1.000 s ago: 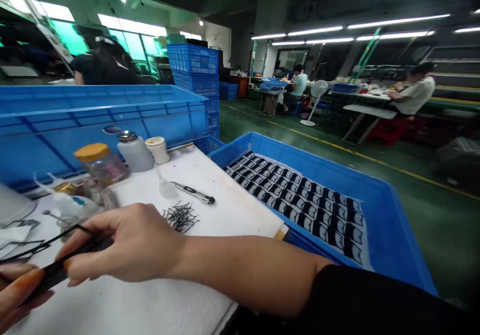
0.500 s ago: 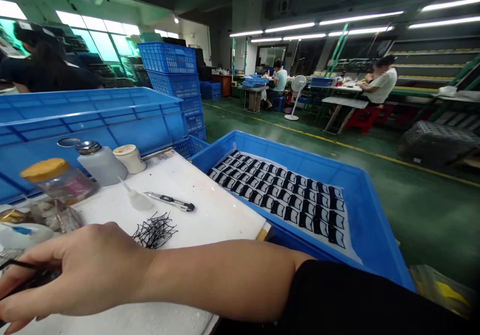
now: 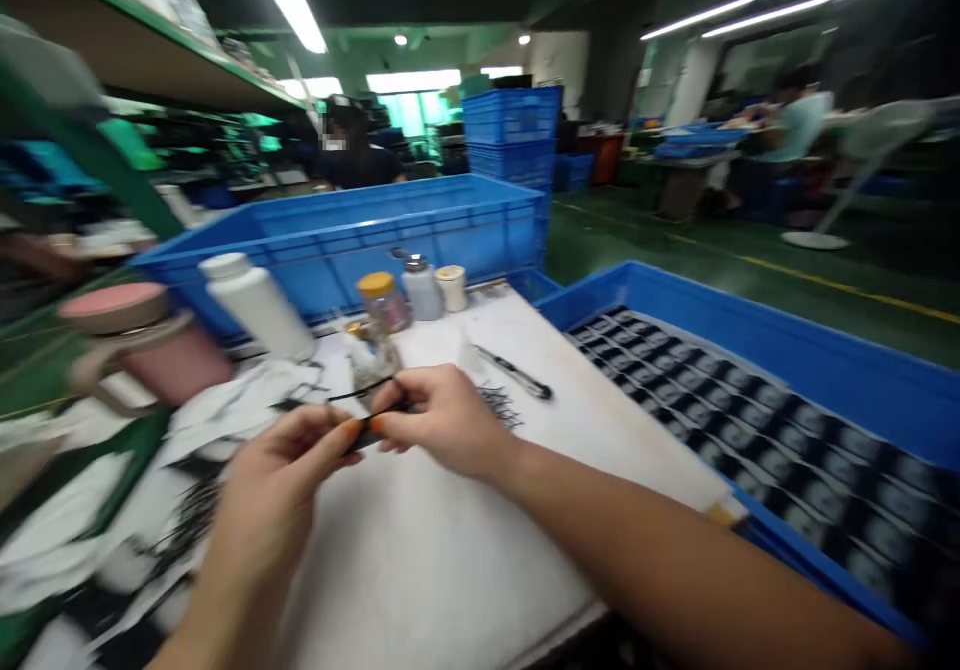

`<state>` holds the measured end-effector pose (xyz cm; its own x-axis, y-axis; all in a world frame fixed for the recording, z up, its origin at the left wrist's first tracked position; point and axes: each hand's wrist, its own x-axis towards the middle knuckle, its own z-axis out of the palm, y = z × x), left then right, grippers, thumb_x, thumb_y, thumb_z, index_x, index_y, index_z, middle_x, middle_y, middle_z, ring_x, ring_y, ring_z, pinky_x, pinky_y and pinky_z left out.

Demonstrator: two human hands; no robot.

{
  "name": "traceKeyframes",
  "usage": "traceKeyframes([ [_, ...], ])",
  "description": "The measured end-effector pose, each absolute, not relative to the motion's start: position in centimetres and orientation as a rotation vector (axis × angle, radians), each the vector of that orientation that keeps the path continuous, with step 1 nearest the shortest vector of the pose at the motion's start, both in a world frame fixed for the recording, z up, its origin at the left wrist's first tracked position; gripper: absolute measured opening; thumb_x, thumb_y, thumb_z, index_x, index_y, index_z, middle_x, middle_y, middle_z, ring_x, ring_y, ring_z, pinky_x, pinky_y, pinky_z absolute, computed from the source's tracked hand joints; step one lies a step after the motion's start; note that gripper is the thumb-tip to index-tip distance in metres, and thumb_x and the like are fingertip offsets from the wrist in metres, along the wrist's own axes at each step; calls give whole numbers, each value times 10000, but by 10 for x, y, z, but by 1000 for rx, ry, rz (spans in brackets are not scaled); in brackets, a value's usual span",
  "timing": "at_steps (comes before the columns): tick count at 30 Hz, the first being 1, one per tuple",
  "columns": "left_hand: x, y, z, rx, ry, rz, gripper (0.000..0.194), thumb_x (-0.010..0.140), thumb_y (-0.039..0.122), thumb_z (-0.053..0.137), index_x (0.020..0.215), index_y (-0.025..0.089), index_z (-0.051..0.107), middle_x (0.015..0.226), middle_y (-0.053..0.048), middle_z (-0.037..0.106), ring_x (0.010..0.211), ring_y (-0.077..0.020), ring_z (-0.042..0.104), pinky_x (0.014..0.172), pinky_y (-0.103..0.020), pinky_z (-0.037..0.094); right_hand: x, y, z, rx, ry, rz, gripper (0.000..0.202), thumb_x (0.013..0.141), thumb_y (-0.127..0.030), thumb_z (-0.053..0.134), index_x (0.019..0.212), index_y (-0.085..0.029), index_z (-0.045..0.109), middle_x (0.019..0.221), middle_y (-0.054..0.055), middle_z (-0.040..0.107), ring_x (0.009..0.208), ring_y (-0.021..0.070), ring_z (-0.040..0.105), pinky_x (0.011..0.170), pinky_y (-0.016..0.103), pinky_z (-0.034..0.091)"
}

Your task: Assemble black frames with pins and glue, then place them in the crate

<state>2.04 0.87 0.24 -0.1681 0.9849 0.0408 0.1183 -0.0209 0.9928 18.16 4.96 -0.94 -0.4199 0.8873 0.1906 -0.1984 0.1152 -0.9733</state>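
Observation:
Over the white tabletop [image 3: 420,570], my left hand [image 3: 281,465] and my right hand [image 3: 446,420] meet, fingertips nearly touching. Both pinch a small, thin black piece [image 3: 365,438], part of which sticks out as a narrow dark strip; its exact kind is blurred and partly hidden by fingers. Just behind the right hand lies a pile of thin black strips [image 3: 501,407]. A utility knife [image 3: 517,372] rests beyond that pile, beside a blurred white dropper bottle [image 3: 469,350].
Rows of black-and-white pieces [image 3: 720,410] fill a blue bin [image 3: 757,340] at right. Along the table's back stand a yellow-lidded jar [image 3: 384,305], a pump bottle [image 3: 424,290] and a white bottle [image 3: 259,305], before a large blue crate [image 3: 360,240]. A pink mug [image 3: 172,350] stands left.
The view has swung left. My right hand, earlier reaching far left with something dark in it, is now in front of me. My left hand has come into view, gripping the black piece too.

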Motion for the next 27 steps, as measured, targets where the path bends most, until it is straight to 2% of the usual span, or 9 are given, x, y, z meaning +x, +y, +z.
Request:
traceKeyframes([
  [3,20,12,-2,1123,1303,1410,248,644,301,819,724,144,645,694,13,617,635,-97,583,603,-181,517,181,51,-6,-763,-1465,1520,136,710,-171,653,839,-132,661,772,17,658,648,128,664,611,235,530],
  [11,12,14,-10,1221,1148,1356,189,755,308,756,785,143,668,736,-11,643,677,-105,602,617,-187,517,182,47,-2,-858,-1534,1471,103,737,-189,657,828,-144,636,754,5,659,654,135,675,609,239,533],
  [27,13,14,-10,1192,1103,1372,196,740,301,755,775,133,660,738,-28,645,670,-118,601,608,-199,499,181,46,-1,-892,-1529,1448,123,734,-227,709,827,-156,672,778,23,683,639,133,665,578,226,525],
])
